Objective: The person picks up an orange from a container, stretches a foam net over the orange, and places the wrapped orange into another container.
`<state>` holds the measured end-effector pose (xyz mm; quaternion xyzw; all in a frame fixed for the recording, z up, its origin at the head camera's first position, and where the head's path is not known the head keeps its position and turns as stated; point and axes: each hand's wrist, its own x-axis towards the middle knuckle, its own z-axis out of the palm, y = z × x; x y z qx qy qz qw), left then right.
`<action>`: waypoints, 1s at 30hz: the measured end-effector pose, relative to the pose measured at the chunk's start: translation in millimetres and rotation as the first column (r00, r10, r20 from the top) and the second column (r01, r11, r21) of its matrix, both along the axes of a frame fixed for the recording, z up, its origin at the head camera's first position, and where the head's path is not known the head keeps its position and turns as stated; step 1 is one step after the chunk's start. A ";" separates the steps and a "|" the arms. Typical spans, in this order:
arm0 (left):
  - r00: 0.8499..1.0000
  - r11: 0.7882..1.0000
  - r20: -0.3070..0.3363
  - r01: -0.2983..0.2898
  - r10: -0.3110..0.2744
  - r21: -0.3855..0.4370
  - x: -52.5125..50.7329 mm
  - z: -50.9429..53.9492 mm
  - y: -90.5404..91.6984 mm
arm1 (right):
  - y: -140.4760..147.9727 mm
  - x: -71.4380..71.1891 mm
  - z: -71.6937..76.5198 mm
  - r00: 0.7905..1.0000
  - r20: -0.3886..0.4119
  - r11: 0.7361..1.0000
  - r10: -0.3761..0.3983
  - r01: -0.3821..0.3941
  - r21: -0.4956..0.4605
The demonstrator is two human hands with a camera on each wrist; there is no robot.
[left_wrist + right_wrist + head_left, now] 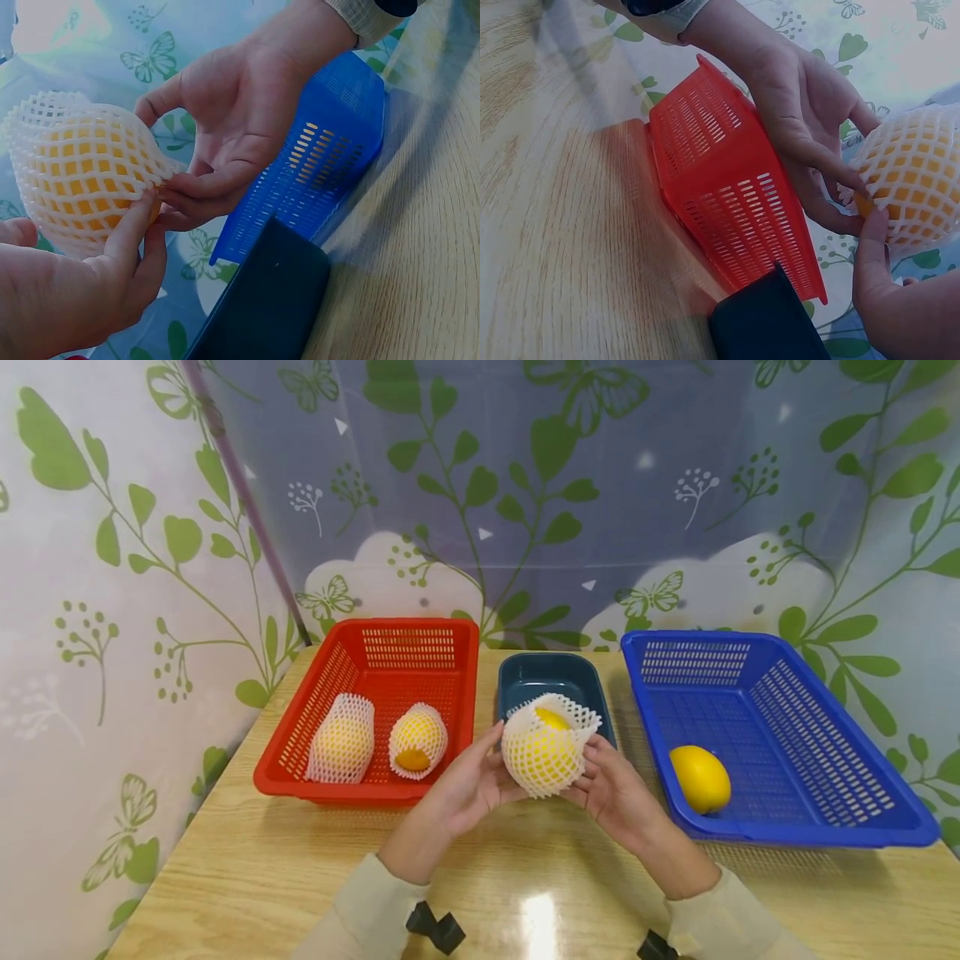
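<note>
Over the front of the dark teal tray (551, 668), both hands hold a yellow fruit in a white foam net (543, 760). My left hand (468, 789) grips its left side and my right hand (618, 797) its right side. The net gapes at the top, where yellow skin shows. In the left wrist view, fingertips of both hands pinch the net's edge (154, 184) at one end of the fruit. The right wrist view shows bare yellow skin between the fingertips and the net (922, 176). The fruit's exact kind is unclear.
At left, a red basket (401, 789) holds two net-wrapped yellow fruits, one upright net (341, 743) and one tilted net (417, 735). A blue basket (817, 835) at right holds a bare yellow fruit (700, 779). A patterned curtain (480, 485) hangs behind the wooden table (300, 877).
</note>
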<state>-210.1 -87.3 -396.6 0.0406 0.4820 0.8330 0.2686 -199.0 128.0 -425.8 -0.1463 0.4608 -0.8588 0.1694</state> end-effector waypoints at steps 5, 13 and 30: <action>0.999 1.000 -0.038 -0.001 0.000 -0.013 0.3 -1.2 0.3 | 0.3 0.5 0.2 1.000 0.016 1.000 -0.001 0.000 0.012; 0.997 0.999 -0.071 -0.005 0.003 -0.036 1.5 -3.8 1.3 | 1.3 1.8 2.9 0.998 0.055 1.000 0.024 -0.024 -0.008; 0.998 1.000 -0.057 0.001 -0.003 -0.027 1.9 -8.7 2.6 | 2.7 1.9 -4.3 0.998 0.013 0.996 0.056 -0.055 -0.066</action>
